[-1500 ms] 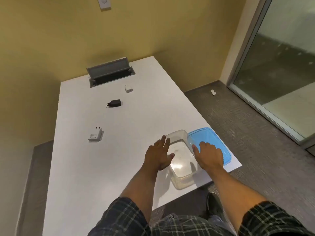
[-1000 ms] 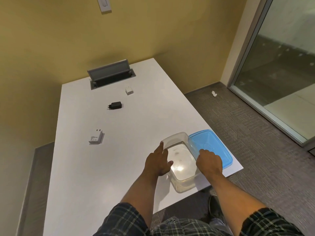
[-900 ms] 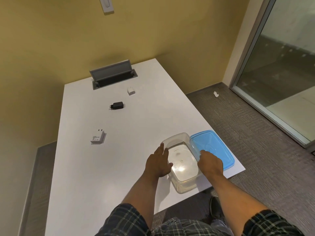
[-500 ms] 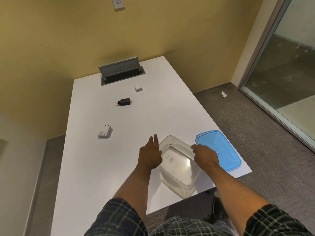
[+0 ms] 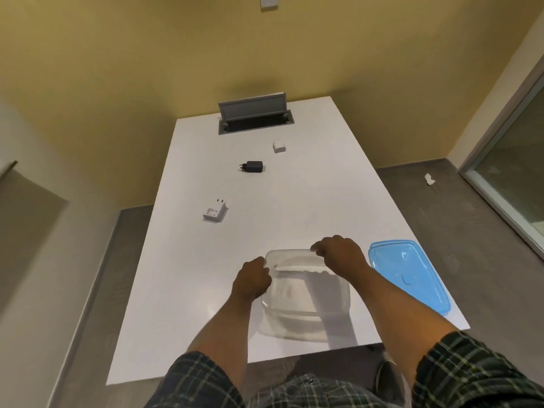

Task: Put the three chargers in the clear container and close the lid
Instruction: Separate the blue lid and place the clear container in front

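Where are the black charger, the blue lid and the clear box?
black charger [image 5: 254, 167]: head camera view, on the middle of its dark body.
blue lid [image 5: 407, 275]: head camera view, on its flat top.
clear box [image 5: 306, 293]: head camera view, on its see-through bottom, between the hands.

Smooth plastic on a smooth white table, carpet underneath.
The table [image 5: 338, 184] looks smooth with a faint sheen; the container [image 5: 306, 293] is clear, glossy plastic, and its blue lid [image 5: 409, 275] is see-through plastic catching light. The black charger [image 5: 253, 166] reads matt, the two white chargers [image 5: 215, 212] [image 5: 279, 146] smooth plastic. Sleeves [image 5: 471, 369] are checked woven cloth; the floor [image 5: 441, 207] is rough grey carpet.
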